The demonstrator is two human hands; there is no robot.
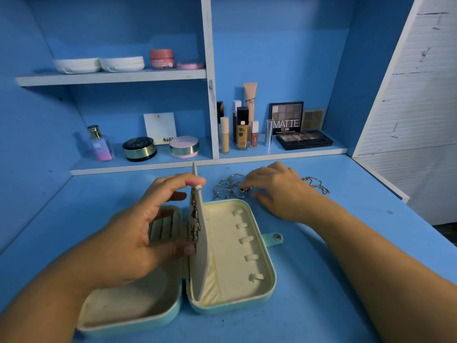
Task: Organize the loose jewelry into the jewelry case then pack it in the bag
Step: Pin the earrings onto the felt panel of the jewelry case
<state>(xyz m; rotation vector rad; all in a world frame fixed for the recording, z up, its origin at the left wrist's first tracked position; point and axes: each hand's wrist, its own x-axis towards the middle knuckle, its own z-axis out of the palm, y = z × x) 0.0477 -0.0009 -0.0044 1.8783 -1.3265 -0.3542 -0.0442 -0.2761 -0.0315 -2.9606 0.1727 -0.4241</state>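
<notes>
A mint-green jewelry case (268, 290) lies open on the blue desk, cream inside. My left hand (138, 231) holds its middle divider flap (201, 243) upright, index finger on the top edge and thumb on its left face. Gold earrings (194, 222) hang on the flap's left side. The right half shows several strap tabs (251, 257). Behind the case lies a pile of silver hoops (226, 188) with a dark-stoned ring (244, 189). My right hand (277, 191) reaches over that pile, fingertips at the ring. A gold chain (317, 184) lies to the right of that hand.
A low shelf ledge (138, 167) runs right behind the jewelry, with perfume, compacts, foundation bottles (241, 129) and eyeshadow palettes (303, 139) on it. A white panel (405, 95) bounds the desk on the right. No bag is in view.
</notes>
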